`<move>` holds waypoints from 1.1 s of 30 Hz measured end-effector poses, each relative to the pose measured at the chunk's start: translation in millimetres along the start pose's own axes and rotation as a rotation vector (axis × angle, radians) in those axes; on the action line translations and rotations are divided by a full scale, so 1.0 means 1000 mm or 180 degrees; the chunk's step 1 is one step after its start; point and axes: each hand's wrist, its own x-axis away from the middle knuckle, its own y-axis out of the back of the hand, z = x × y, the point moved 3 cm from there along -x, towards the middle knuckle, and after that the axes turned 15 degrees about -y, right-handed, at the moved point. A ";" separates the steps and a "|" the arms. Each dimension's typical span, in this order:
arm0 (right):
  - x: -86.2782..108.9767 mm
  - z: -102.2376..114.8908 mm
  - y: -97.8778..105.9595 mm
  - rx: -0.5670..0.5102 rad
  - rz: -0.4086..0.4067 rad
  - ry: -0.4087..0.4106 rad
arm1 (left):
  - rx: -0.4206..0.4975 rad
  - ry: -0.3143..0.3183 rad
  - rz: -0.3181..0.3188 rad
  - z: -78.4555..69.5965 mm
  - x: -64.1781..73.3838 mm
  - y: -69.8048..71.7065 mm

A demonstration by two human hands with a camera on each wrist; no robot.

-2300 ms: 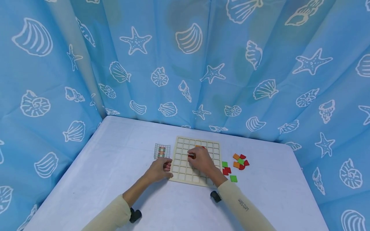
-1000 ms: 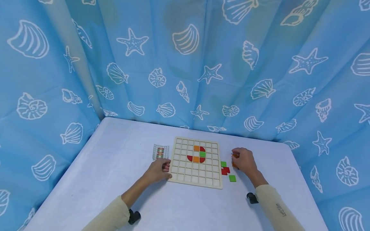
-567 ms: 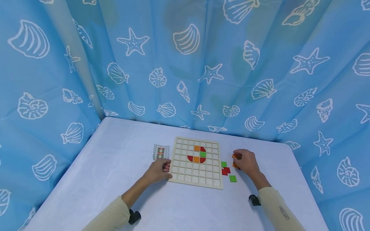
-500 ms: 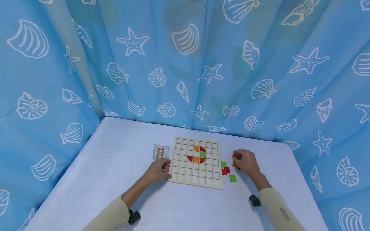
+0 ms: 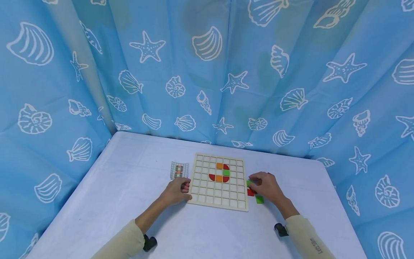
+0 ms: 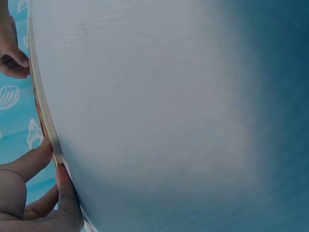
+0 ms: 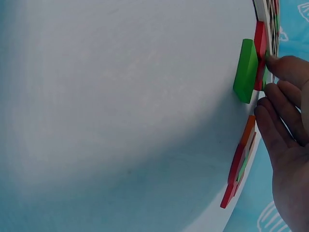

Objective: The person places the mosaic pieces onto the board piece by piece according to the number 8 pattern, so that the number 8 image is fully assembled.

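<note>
A pale grid board (image 5: 207, 190) lies on the table, holding several red, orange and green (image 5: 226, 173) pieces in its upper middle. At its left edge my left hand (image 5: 175, 191) pinches the rim between thumb and finger, seen closer in the left wrist view. Just right of the board, my right hand (image 5: 267, 187) has its thumb and fingers spread about a green square tile (image 5: 248, 183), which lies on the table. Red tiles (image 5: 250, 193) sit right below that one, and a second green tile (image 5: 260, 199) is nearer me, under the hand's edge.
A small pattern card (image 5: 179, 170) with a coloured grid lies left of the board. More loose tiles, one orange (image 7: 247, 130), lie beyond my right hand, mostly hidden in the head view. A blue shell-print curtain (image 5: 207, 90) stands behind the white table (image 5: 136, 165).
My right hand put a red piece on the board, went right to the farther loose tiles, then came back left to the green tile by the board. The left hand stays on the rim.
</note>
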 end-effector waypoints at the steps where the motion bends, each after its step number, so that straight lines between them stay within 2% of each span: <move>1: 0.000 0.000 -0.001 -0.0009 0.0009 0.0020 | 0.0006 0.0006 -0.0001 0.000 0.000 0.000; 6: 0.002 0.003 -0.001 -0.0015 0.0030 0.0051 | 0.0025 0.0021 -0.0017 -0.001 0.001 0.001; 13: -0.001 0.008 -0.001 0.0022 0.0036 -0.0193 | 0.0028 -0.0013 -0.0011 0.001 0.000 0.001; 20: -0.004 0.009 -0.003 0.0090 -0.0001 -0.0096 | 0.0030 0.0047 0.0007 0.001 0.000 0.000; 25: -0.007 0.004 -0.004 0.0095 -0.0065 -0.0139 | 0.0018 0.0030 0.0009 0.001 -0.001 0.000; 33: -0.007 0.003 -0.004 0.0116 0.0004 -0.0107 | 0.0005 0.0006 0.0022 0.001 -0.001 0.001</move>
